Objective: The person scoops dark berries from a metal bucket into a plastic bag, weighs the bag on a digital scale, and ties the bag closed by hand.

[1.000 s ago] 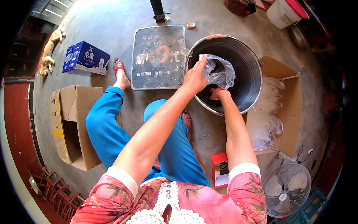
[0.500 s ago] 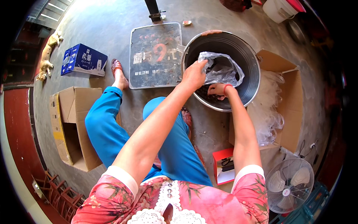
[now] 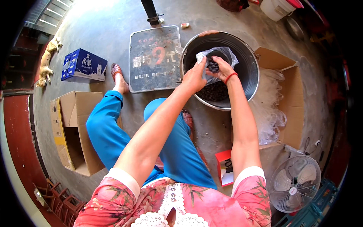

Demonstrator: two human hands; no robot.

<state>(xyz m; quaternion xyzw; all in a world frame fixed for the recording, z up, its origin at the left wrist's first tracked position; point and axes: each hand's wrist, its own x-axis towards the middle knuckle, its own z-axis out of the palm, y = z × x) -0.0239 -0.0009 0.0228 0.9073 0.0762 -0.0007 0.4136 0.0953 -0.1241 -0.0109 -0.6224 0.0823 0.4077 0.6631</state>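
A large metal bucket (image 3: 249, 70) stands in front of me, with many small dark round pieces (image 3: 214, 93) in its bottom. Over it, my left hand (image 3: 194, 78) grips the edge of a clear plastic bag (image 3: 227, 53), thumb and fingers closed on the film. My right hand (image 3: 224, 69), a red band on its wrist, is cupped around a handful of the dark pieces (image 3: 213, 65) at the bag's mouth. What kind of nut, seed or fruit they are I cannot make out. Part of the bag is hidden behind my hands.
A flat platform scale (image 3: 155, 60) lies left of the bucket, its post (image 3: 150, 11) beyond. To the right, an open carton (image 3: 293, 106) holds clear bags (image 3: 266, 106). A blue box (image 3: 84, 65), an empty carton (image 3: 87, 140), a red box (image 3: 225, 166) and a fan (image 3: 293, 185) surround me.
My right hand has risen from the bucket's bottom to the bag, bringing up a handful of dark pieces. My left hand keeps hold of the bag and has shifted slightly nearer and left.
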